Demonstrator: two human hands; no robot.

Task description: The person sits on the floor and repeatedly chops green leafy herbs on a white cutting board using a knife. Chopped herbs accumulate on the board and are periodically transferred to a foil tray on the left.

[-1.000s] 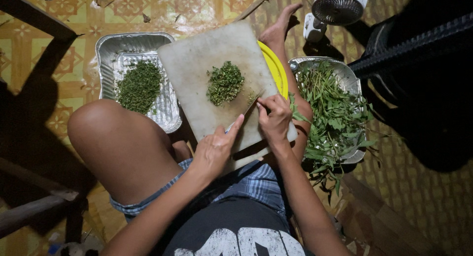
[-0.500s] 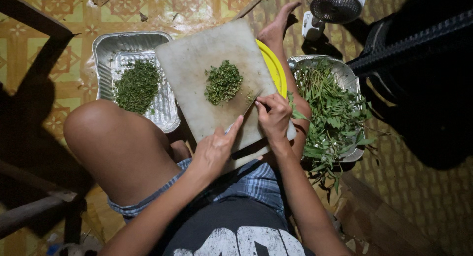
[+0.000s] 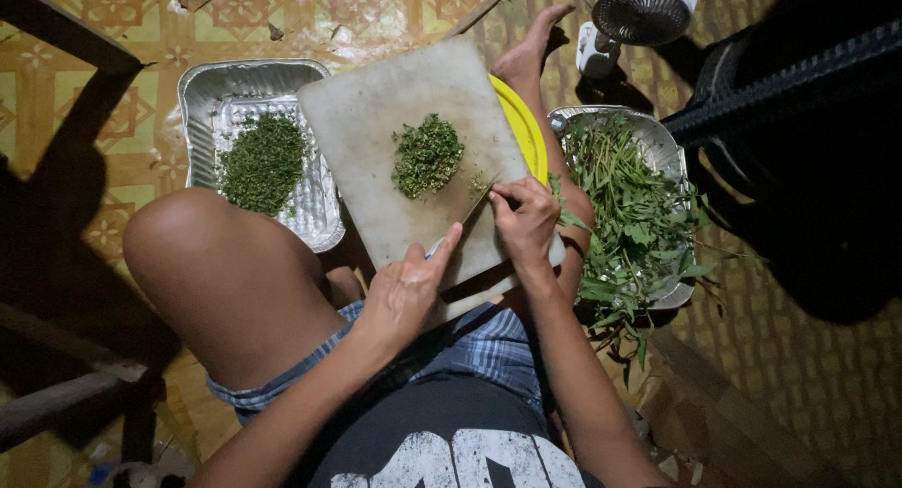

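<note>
Green chopped herbs (image 3: pixel 427 154) heaped mid cutting board (image 3: pixel 376 103), unmoved. Right hand (image 3: pixel 526 220) still gripping knife (image 3: pixel 477 201) beside heap; left hand (image 3: pixel 404 286) loosely open, still steadying board's near edge.

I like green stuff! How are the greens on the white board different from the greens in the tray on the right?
The greens on the cutting board are chopped fine into a small heap; the greens in the right tray are whole, long stems with leaves. The board pile is compact, while the tray greens spill over the rim. The right hand is close to the board pile, not the tray greens. Both are green and leafy.
</note>
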